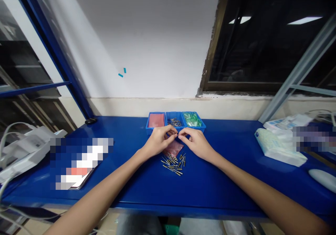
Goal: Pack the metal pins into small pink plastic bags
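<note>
My left hand and my right hand meet over the middle of the blue table, thumbs and forefingers pinched, fingertips almost touching. Between and just below them is a small pink plastic bag; its upper edge runs up to the fingertips, which appear to pinch it. On the near side of the bag lies a loose pile of blind rivets, thin silvery pins with brassy ends. The fingers partly cover the bag's top, and I cannot tell whether anything is inside it.
Behind my hands stand three joined blue bins: pink bags left, rivets centre, green packets right. A phone-like device, partly blurred out, lies left. White power strips and cables crowd the left edge; a tissue pack lies right.
</note>
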Available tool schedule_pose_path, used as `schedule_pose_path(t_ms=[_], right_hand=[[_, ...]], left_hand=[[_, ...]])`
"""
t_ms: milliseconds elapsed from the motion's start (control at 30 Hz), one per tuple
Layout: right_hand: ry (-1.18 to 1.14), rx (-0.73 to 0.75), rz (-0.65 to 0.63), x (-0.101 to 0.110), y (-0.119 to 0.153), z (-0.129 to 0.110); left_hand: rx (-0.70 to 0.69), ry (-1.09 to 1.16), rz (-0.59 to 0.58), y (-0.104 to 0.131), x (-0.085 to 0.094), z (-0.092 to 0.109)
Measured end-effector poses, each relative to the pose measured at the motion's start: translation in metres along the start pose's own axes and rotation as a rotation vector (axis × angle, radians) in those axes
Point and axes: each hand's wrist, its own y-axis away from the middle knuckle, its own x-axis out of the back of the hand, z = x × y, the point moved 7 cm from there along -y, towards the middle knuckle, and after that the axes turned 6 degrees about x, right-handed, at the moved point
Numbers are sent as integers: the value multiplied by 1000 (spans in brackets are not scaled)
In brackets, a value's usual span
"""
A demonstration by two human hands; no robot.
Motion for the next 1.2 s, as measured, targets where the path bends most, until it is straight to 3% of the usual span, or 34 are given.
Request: schedule_pose_path(t_ms=[433, 600, 733, 800, 900, 1033, 1200], right_hand=[[40, 72, 11, 7, 2, -8], [215, 166, -2, 10, -3, -6], [527, 163, 23, 14, -32, 12], [610, 133, -7, 12, -48, 21], [620, 135, -32, 9, -51, 21], [498, 162, -48, 6, -17, 7], [346, 57, -201, -8, 11, 3]], left_hand=[[128, 302, -41, -2, -4, -10], [51, 41, 25, -5, 8, -7], [-6, -174, 218, -5, 30, -6], [-34, -251, 224, -4, 33, -6], [-90, -377, 110, -2, 28, -7], [-107, -496, -92, 1, 16, -12], [-82, -504, -249, 3, 7, -17]])
